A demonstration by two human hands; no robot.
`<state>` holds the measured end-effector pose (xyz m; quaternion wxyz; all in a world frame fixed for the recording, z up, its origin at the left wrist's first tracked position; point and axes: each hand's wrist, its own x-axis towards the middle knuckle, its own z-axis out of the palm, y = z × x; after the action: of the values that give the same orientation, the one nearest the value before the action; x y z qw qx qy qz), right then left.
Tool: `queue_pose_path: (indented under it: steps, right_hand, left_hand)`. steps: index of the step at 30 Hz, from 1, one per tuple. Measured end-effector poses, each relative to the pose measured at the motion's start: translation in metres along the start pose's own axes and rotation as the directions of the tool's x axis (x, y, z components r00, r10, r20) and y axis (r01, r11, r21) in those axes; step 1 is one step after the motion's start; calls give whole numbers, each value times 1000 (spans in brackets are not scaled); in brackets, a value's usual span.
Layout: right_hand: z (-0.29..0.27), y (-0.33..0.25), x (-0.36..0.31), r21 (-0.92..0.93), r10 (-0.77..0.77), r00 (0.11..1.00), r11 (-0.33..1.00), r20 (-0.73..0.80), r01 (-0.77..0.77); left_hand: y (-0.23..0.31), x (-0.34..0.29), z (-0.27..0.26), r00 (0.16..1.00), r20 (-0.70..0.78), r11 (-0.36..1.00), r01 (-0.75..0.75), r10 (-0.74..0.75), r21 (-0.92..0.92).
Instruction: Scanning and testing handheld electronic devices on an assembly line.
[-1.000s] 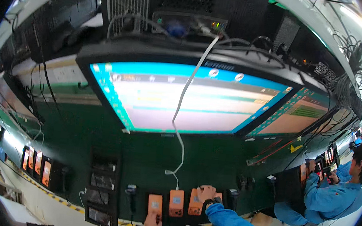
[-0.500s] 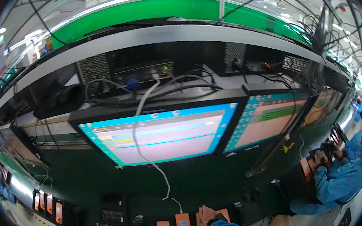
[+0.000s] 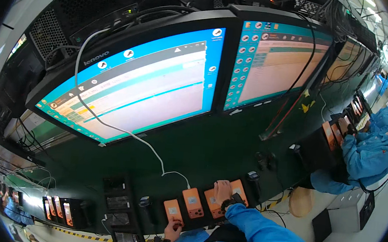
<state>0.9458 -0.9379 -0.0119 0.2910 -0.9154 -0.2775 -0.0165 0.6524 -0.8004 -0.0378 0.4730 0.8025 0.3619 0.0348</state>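
Several orange phones lie in a row, backs up, on the dark green bench before me. My left hand has its fingers closed at the near end of the leftmost phone. A white cable plugs into the far end of the phone beside it. My right hand lies with curled fingers over the far part of the third phone, hiding some of it. Just right of that hand is the last phone. Both wrists carry dark bands.
Two lit monitors, one large on the left and another, stand behind. Handheld scanners flank the phones. A black tray stands left. At the right a co-worker in blue handles phones.
My view has tilted down, so the phones and bench appear higher. My left hand has come into view at the leftmost phone. My right hand stays by the third phone.
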Motion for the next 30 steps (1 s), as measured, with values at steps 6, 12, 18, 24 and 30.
queue_pose_path:
  steps: [6, 12, 18, 24, 30]
  right_hand:
    - [-59, 39, -46, -29, 257, 954, 964, -154, -265]
    - [-67, 71, -98, 51, 567, 820, 819, 80, -571]
    - [-53, 70, -65, -124, 710, 703, 700, 18, -704]
    - [-50, 61, -3, 181, 613, 790, 777, 1, -603]
    - [-11, 103, -43, 84, 345, 935, 937, -80, -339]
  left_hand:
    - [1, -14, -12, 853, -511, 939, 258, -111, 226]
    - [-107, -21, 24, 696, -446, 779, 627, -562, -2]
    - [-27, 3, 12, 682, -578, 810, 584, -447, 62]
    - [-29, 83, -17, 699, -540, 879, 429, -468, -207]
    - [-15, 83, -16, 789, -540, 953, 282, -294, -107]
